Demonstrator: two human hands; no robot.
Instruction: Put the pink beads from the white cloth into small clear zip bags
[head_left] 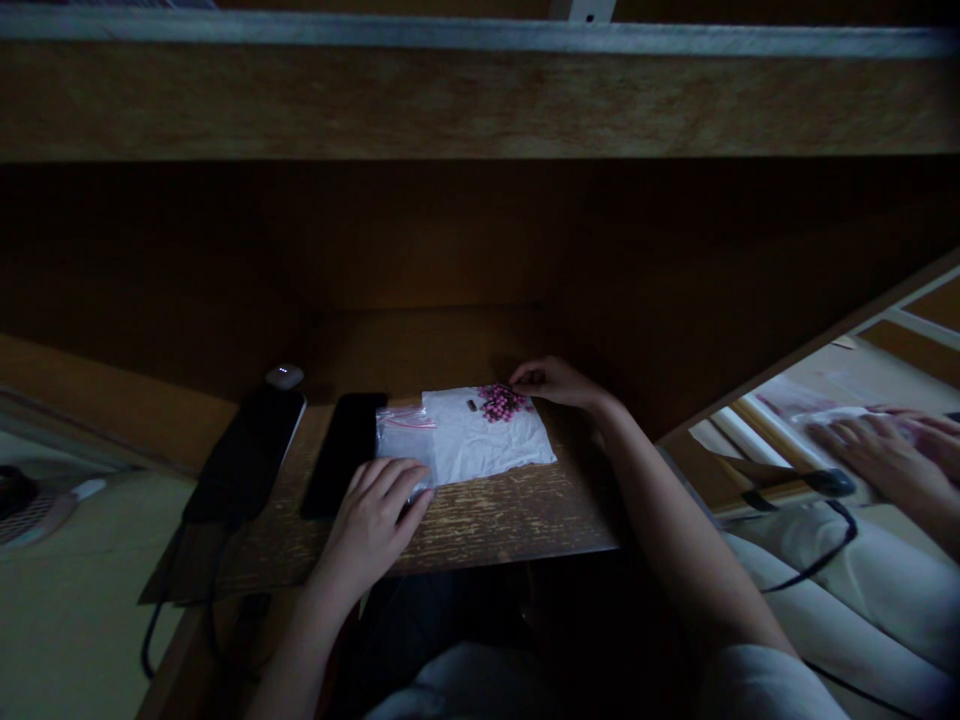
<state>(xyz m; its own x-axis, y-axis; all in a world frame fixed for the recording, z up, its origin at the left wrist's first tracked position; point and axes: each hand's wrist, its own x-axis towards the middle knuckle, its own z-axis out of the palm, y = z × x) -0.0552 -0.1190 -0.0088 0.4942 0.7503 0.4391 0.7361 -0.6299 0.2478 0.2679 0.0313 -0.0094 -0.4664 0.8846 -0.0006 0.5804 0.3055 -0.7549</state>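
Left hand [371, 525] lies relaxed in the lower middle of the frame, fingers slightly apart, not clamped on anything. Its fingertips rest on the lower corner of a clear zip-top bag [401, 432] with a red stripe near its top. Right hand [553, 382] sits at the far edge of a crumpled white sheet [487, 445], paper or cloth, its fingers loosely bunched just beside a cluster of pink beads [501, 402]; whether they pinch a bead is too small to tell. The sheet lies at the centre of a worn wooden desktop [495, 525], with the bag partly overlapping its left side. A small dark item [472, 405] lies on the sheet just left of the beads. Left of the bag, a black smartphone [341, 455] lies beside a larger black device [247, 455], with a small pale gadget [284, 376] above it. At the right of the frame, a glass-like panel [787, 405] shows 2 hands; I cannot tell whose.
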